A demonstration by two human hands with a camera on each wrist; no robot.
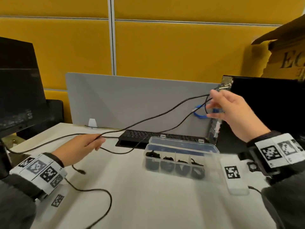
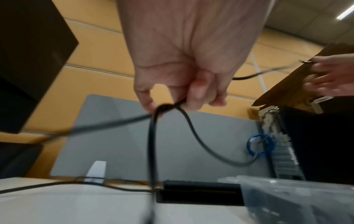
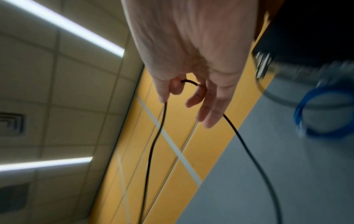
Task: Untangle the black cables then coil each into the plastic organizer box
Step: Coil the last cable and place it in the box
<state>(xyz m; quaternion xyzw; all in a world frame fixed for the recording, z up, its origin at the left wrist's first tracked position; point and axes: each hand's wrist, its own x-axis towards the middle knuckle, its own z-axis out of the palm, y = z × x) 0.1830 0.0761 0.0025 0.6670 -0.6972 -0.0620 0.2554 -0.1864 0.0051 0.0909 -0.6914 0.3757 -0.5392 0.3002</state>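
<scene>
Slack in the black cable [image 1: 148,119] could snag the keyboard [image 1: 162,137] or tip the organizer box [image 1: 178,160] (four compartments already filled) if the pinching left hand [image 1: 80,149] and raised, pinching right hand [image 1: 231,109] pull apart.
</scene>
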